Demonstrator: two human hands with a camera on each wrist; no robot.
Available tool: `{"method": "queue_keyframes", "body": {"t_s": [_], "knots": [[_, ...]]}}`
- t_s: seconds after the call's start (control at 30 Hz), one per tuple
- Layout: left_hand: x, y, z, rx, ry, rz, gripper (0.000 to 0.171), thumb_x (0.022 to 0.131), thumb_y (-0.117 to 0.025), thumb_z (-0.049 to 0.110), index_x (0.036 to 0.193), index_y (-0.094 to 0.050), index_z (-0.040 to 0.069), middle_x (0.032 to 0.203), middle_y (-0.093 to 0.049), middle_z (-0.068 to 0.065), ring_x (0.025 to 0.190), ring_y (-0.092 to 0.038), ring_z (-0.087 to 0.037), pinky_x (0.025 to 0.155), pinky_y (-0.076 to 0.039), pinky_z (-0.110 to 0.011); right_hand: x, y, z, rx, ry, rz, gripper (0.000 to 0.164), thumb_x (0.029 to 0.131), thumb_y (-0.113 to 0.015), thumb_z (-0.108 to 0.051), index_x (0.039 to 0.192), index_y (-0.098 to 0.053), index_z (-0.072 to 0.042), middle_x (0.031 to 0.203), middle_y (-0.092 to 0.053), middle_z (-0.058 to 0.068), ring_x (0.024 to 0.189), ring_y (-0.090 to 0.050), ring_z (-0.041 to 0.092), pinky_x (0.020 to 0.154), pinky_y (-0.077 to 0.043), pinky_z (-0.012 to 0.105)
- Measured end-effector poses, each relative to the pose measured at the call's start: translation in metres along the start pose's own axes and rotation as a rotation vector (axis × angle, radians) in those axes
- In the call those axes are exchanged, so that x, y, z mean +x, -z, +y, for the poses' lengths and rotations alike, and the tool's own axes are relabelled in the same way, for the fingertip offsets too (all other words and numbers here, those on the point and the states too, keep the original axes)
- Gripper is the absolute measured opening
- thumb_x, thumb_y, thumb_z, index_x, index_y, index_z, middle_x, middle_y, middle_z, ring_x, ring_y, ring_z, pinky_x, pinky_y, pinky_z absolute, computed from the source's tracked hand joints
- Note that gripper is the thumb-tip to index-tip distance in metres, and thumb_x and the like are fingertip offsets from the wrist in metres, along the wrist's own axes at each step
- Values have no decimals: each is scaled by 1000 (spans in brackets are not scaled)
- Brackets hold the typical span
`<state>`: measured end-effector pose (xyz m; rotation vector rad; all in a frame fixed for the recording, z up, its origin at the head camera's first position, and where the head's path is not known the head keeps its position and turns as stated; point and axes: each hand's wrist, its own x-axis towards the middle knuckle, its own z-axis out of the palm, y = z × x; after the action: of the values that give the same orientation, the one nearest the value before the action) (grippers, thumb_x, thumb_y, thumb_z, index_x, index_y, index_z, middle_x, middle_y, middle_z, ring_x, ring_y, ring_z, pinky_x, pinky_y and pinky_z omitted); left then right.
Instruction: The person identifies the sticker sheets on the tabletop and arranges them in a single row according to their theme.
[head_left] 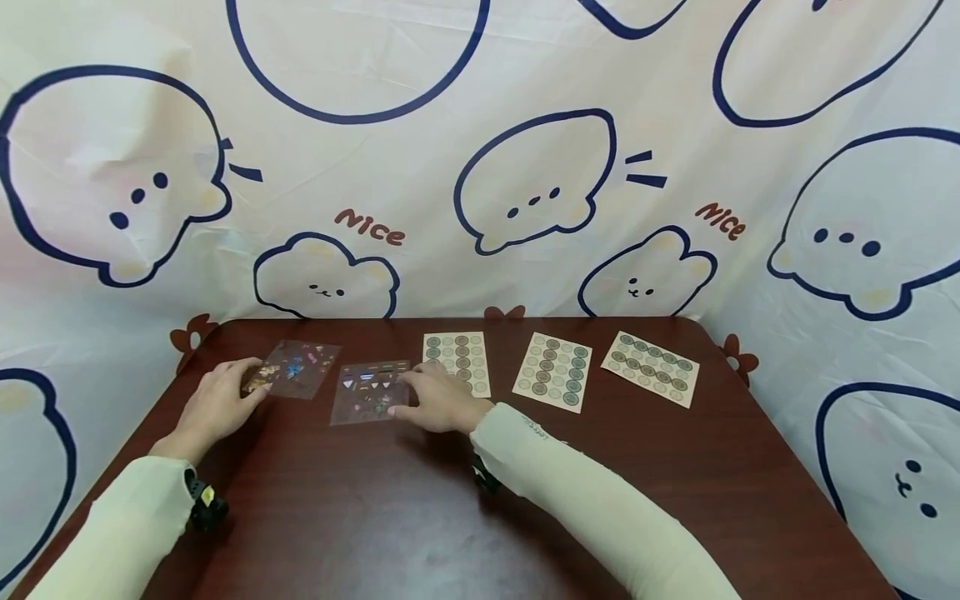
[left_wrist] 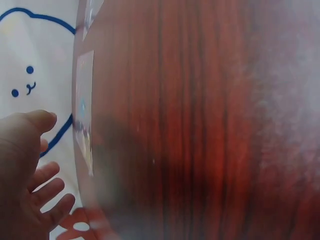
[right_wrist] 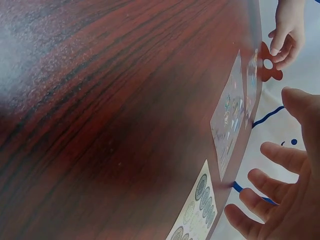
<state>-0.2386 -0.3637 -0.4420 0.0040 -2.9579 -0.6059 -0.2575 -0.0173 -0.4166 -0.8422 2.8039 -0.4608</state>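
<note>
Two clear sticker sheets lie on the table's left part. My left hand [head_left: 212, 406] is at the left edge of the farther-left sheet [head_left: 303, 367], which bears small gold, blue and pink stickers. In the left wrist view the fingers [left_wrist: 49, 192] are loosely spread and grip nothing. Over the right edge of the second clear sheet [head_left: 362, 408] reaches my right hand [head_left: 441, 402], covering part of it. The right wrist view shows these fingers [right_wrist: 272, 187] apart and relaxed, with nothing pinched. The right hand also hides the lower left of a cream sheet [head_left: 470, 367] with round stickers.
Two more cream sheets of round stickers, one near the middle right [head_left: 552, 372] and one tilted [head_left: 650, 367] farther right, lie along the back of the dark wooden table [head_left: 360, 517]. A printed cloth [head_left: 427, 183] hangs right behind the table's back edge.
</note>
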Motion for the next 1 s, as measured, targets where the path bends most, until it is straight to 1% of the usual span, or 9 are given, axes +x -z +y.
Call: {"method": "queue_keyframes", "body": {"t_s": [0.17,0.27,0.4,0.5,0.67,0.8,0.9,1.0], "knots": [[8,2,-3,-41,-27,-6,54,99,-62,22,139,-45,-9,136,-46,-39,120,-46,-54,97,-38,-72,2,1,-2,5,23,20,58,99,-59,-48,146,-55,-15,148,-54,7,138,-48,22,113,-42,41],[12,3,-1,-58,-27,-29,51,99,-60,20,139,-46,-10,134,-49,-38,116,-50,-52,96,-40,-69,3,1,-5,-4,30,17,57,99,-59,-47,146,-55,-14,147,-55,6,136,-51,21,112,-43,37],[17,5,0,-45,-16,-66,48,100,-58,18,138,-48,-9,133,-51,-37,114,-53,-50,94,-43,-68,4,4,-10,-25,44,13,57,99,-58,-48,145,-55,-14,148,-55,6,136,-52,21,113,-43,36],[19,6,1,-23,5,-84,48,100,-58,18,139,-47,-7,133,-52,-37,114,-54,-51,93,-43,-67,4,7,-15,-35,59,17,57,99,-58,-48,144,-56,-14,148,-54,7,136,-52,23,113,-42,37],[22,8,1,-12,40,-110,46,101,-57,18,140,-48,-5,132,-53,-37,111,-55,-50,90,-44,-67,4,8,-21,-48,63,18,57,98,-59,-49,144,-57,-15,148,-54,7,134,-53,23,111,-44,38],[22,6,1,-15,44,-144,44,102,-56,18,139,-48,-5,130,-55,-37,101,-59,-45,84,-48,-62,4,5,-23,-47,50,17,57,98,-59,-51,144,-57,-17,148,-54,6,133,-53,23,109,-45,37],[20,4,1,-6,45,-152,44,102,-56,17,138,-48,-6,127,-58,-36,98,-61,-43,81,-49,-59,5,2,-25,-47,41,15,58,98,-58,-52,144,-56,-18,148,-53,6,133,-52,22,108,-45,36],[19,2,1,0,43,-143,43,101,-56,15,137,-48,-6,126,-60,-35,100,-61,-44,81,-49,-59,4,1,-27,-44,37,15,57,97,-59,-52,144,-57,-19,149,-52,5,134,-52,23,108,-46,36]]}}
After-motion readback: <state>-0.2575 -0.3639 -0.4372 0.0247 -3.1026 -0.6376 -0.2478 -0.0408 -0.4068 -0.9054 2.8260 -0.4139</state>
